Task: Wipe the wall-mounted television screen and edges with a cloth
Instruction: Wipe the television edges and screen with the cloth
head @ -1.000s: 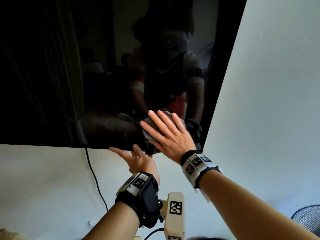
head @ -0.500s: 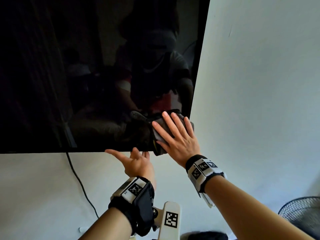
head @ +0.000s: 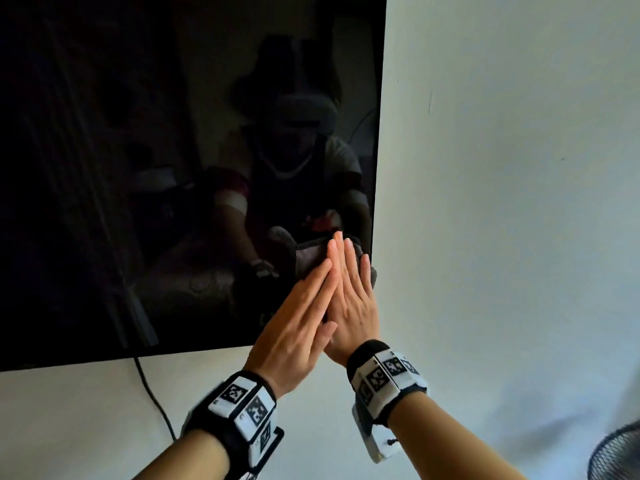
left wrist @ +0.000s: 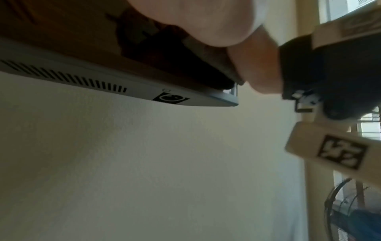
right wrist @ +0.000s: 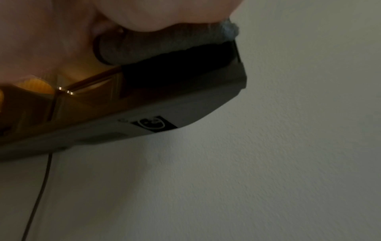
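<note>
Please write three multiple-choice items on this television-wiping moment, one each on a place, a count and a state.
1. Where on the television is the cloth?
A. top left corner
B. lower right corner
C. middle

2. How many hands press toward it?
A. none
B. one
C. two

3. How are the right hand's fingers?
A. straight
B. fisted
C. pinching the cable

Answers: 1 B, the cloth lies beside the right edge, near the bottom; 2 C, the left hand overlaps the right; 3 A, the fingers lie flat on the cloth.

Most of the grey cloth (head: 313, 259) is hidden under both flat hands. The television (head: 173, 168) runs off the frame's top and left, and the fan (head: 616, 455) is cut off at the corner.
</note>
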Motion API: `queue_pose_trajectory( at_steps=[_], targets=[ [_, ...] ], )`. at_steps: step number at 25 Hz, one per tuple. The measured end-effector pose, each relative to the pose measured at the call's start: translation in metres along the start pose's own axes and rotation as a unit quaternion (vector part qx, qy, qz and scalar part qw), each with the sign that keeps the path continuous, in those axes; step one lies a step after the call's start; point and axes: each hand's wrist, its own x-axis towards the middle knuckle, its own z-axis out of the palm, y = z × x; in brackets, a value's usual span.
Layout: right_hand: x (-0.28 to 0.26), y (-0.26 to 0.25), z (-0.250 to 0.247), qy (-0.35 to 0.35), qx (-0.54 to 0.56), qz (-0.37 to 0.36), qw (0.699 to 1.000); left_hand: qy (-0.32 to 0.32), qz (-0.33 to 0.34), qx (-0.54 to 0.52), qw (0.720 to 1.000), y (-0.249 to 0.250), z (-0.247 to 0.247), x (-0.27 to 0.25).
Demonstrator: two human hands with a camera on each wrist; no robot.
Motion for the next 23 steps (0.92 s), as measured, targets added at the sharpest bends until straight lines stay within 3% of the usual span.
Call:
queue_pose_trajectory(
  at_steps=[2,4,7,12,17,20,23],
  targets=[
    [-0.001,0.005,-0.014,-0.005,0.089,-0.015,0.996,-0.011,0.005,0.032,0.999,-0.010,0.005,-0.001],
    [0.002,0.015,-0.030,0.035,0.140,-0.005,0.990,-0.009,-0.011,0.091,0.996,-0.012,0.009,0.001],
    [0.034,0.026,-0.042,0.143,0.140,0.095,0.975,0.017,-0.028,0.221,0.975,-0.001,0.016,0.008],
    [0.083,0.032,-0.046,0.032,0.260,0.113,0.958,0.006,-0.029,0.337,0.941,0.003,0.029,0.016],
    [0.084,0.032,-0.047,0.032,0.287,0.122,0.950,0.017,-0.006,0.344,0.939,-0.011,0.002,0.031],
    [0.089,0.034,-0.046,0.035,0.288,0.126,0.949,0.036,-0.046,0.331,0.942,-0.016,-0.016,0.054],
    [0.097,0.031,-0.051,0.038,0.280,0.136,0.950,-0.004,-0.045,0.336,0.941,-0.007,-0.010,0.049]
  ],
)
